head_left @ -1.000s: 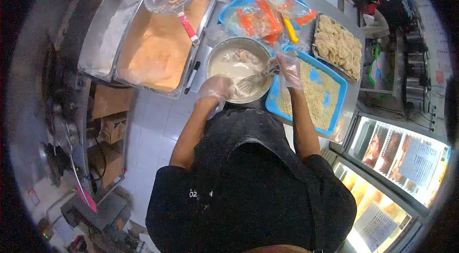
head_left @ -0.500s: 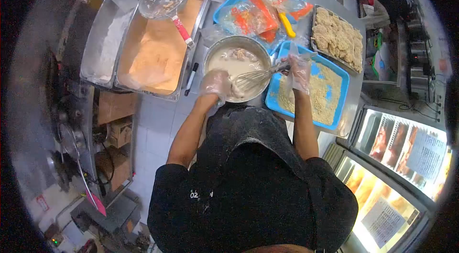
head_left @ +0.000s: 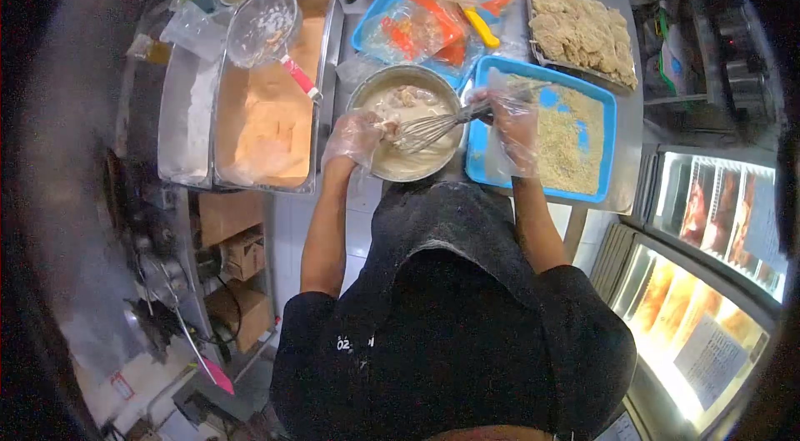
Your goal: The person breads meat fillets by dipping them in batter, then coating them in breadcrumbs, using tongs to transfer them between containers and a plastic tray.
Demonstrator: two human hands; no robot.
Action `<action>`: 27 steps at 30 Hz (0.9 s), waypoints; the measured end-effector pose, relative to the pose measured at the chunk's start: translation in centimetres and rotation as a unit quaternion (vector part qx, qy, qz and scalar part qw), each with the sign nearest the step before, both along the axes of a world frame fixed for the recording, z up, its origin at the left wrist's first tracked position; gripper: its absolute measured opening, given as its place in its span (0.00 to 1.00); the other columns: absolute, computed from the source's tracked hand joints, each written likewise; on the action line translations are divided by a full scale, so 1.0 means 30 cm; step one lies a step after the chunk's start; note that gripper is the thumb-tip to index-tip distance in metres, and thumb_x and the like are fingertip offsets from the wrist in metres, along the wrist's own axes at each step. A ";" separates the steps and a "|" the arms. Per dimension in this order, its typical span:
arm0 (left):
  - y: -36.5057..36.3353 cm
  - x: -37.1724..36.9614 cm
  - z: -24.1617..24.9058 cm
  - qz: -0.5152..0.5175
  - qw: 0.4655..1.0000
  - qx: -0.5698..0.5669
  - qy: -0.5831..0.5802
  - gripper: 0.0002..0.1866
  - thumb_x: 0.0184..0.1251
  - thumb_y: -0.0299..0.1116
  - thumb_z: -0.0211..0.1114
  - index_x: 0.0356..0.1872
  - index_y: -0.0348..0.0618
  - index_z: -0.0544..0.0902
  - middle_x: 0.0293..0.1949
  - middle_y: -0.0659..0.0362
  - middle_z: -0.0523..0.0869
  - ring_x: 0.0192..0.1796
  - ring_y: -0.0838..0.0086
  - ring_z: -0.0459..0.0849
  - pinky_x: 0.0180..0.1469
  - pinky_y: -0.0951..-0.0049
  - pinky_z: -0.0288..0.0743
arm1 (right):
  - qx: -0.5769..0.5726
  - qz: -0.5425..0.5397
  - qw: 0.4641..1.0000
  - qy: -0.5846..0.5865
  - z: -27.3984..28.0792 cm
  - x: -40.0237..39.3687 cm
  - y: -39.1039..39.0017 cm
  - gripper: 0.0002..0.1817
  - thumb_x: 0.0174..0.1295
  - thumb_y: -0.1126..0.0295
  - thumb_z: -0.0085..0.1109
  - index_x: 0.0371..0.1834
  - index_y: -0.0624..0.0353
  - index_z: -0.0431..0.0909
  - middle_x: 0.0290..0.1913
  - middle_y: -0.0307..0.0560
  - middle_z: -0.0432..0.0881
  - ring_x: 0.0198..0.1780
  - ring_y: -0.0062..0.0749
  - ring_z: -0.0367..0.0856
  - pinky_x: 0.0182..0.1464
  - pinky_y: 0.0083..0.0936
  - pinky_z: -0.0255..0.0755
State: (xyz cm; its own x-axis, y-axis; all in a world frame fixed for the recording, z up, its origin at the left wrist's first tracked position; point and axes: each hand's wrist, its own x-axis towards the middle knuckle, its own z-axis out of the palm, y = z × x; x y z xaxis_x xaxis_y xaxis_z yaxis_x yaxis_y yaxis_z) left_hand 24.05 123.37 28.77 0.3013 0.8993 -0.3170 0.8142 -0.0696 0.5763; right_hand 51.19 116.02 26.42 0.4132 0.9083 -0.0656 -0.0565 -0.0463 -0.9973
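A round metal bowl (head_left: 357, 97) of pale, creamy batter (head_left: 408, 162) stands at the table's front edge, with lumpy pieces (head_left: 412, 97) showing at its far side. My right hand (head_left: 510, 126), in a clear plastic glove, is closed round the handle of a wire whisk (head_left: 429, 131). The whisk's wires lie over the batter, pointing left. My left hand (head_left: 352, 139), gloved too, reaches over the bowl's left rim with its fingers curled, batter on the fingertips. Whatever they pinch cannot be made out. Beneath my right hand is a blue tray (head_left: 610, 133) of pale crumbs (head_left: 575, 162).
Left stand metal pans of orange powder (head_left: 271, 120) and white flour (head_left: 197, 120), with a strainer (head_left: 264, 27) across them. Behind the bowl, another blue tray (head_left: 367, 29) holds plastic bags and a yellow-handled tool (head_left: 482, 28). A tray of breaded pieces (head_left: 579, 29) sits back right; lit display cases (head_left: 683, 308) stand right.
My left hand has drawn back left toward the bowl's rim. My right hand still grips the whisk, which stays over the batter. The whole view has shifted slightly.
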 end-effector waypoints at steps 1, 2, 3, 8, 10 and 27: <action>0.003 -0.003 -0.008 -0.016 1.000 0.022 -0.004 0.13 0.46 0.37 0.63 0.32 0.39 0.82 0.33 0.44 0.81 0.38 0.52 0.80 0.44 0.59 0.72 | 0.000 -0.004 1.000 0.022 -0.013 -0.011 0.005 0.10 0.56 0.67 0.60 0.33 0.64 0.78 0.31 0.45 0.82 0.31 0.26 0.79 0.35 0.22 0.74; 0.005 -0.002 -0.014 -0.034 0.999 0.030 -0.001 0.13 0.46 0.36 0.63 0.32 0.39 0.82 0.33 0.44 0.81 0.38 0.52 0.80 0.44 0.60 0.72 | 0.001 -0.007 0.999 0.045 -0.023 -0.022 0.009 0.09 0.56 0.68 0.60 0.31 0.64 0.79 0.31 0.45 0.82 0.31 0.26 0.79 0.35 0.22 0.73; 0.008 0.000 -0.015 -0.052 0.998 0.039 0.002 0.13 0.46 0.35 0.63 0.33 0.40 0.82 0.33 0.44 0.81 0.38 0.53 0.80 0.44 0.60 0.72 | 0.017 -0.022 0.999 0.040 -0.021 -0.034 0.009 0.09 0.57 0.68 0.59 0.35 0.63 0.78 0.30 0.45 0.82 0.33 0.25 0.79 0.34 0.21 0.74; -0.036 0.027 0.022 -0.071 0.994 0.064 -0.044 0.13 0.45 0.34 0.64 0.33 0.40 0.82 0.33 0.45 0.81 0.38 0.55 0.81 0.42 0.63 0.73 | 0.023 -0.032 0.989 0.142 -0.015 -0.018 0.003 0.11 0.59 0.65 0.58 0.35 0.62 0.77 0.32 0.46 0.81 0.33 0.25 0.80 0.33 0.20 0.76; -0.058 0.051 0.057 -0.059 0.996 0.065 0.008 0.14 0.47 0.36 0.64 0.34 0.39 0.82 0.34 0.48 0.82 0.37 0.59 0.81 0.42 0.67 0.74 | 0.038 -0.054 0.984 0.167 -0.019 -0.014 0.000 0.11 0.59 0.64 0.58 0.34 0.62 0.77 0.32 0.46 0.82 0.33 0.26 0.81 0.34 0.20 0.76; -0.010 -0.064 -0.283 0.101 0.965 -0.026 -0.242 0.21 0.46 0.33 0.69 0.42 0.34 0.77 0.32 0.56 0.82 0.35 0.74 0.80 0.37 0.78 0.74 | 0.029 -0.012 0.990 -0.134 0.159 -0.059 -0.148 0.13 0.53 0.76 0.57 0.43 0.62 0.75 0.44 0.50 0.77 0.48 0.31 0.75 0.47 0.25 0.69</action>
State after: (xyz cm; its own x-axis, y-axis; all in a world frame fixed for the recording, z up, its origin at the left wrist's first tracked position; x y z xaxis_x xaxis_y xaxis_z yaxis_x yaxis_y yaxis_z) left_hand 22.12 123.08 20.30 0.2448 0.9419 -0.2299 0.4430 0.1023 0.8907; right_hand 49.41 111.57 31.20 0.4297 0.8973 0.1011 0.2112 0.0090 -0.9774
